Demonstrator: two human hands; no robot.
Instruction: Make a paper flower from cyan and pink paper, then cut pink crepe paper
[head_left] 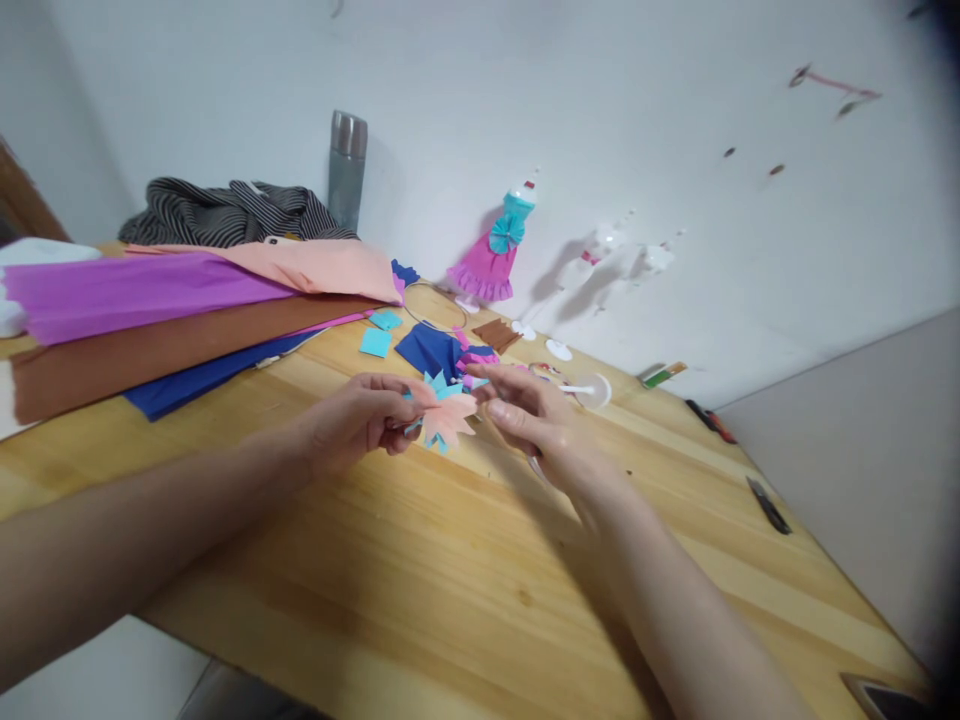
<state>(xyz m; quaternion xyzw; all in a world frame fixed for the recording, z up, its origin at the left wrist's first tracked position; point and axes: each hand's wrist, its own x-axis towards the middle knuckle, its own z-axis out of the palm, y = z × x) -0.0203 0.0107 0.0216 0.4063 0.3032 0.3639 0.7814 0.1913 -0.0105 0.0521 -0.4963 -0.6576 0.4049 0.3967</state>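
Observation:
My left hand [379, 412] is closed, pinching a layered crepe-paper flower [448, 415] with peach petals over light-blue pointed ones. Just right of the flower, my right hand [536, 420] has its fingers stretched forward and its thumb apart, with nothing visible in its grasp. Behind the hands lie a dark-blue paper piece [429, 348] and magenta scraps, partly covered. A white round-based stand [594, 390] lies on its side beyond my right hand; its far end is hidden. Part of a white object shows under my right palm.
Crepe-paper sheets [150, 295] are piled at the left, near a striped cloth [232, 212] and a flask [347, 170]. A dressed doll form [510, 240] and two white forms stand along the wall. A cutter [769, 505] lies near the table's right edge.

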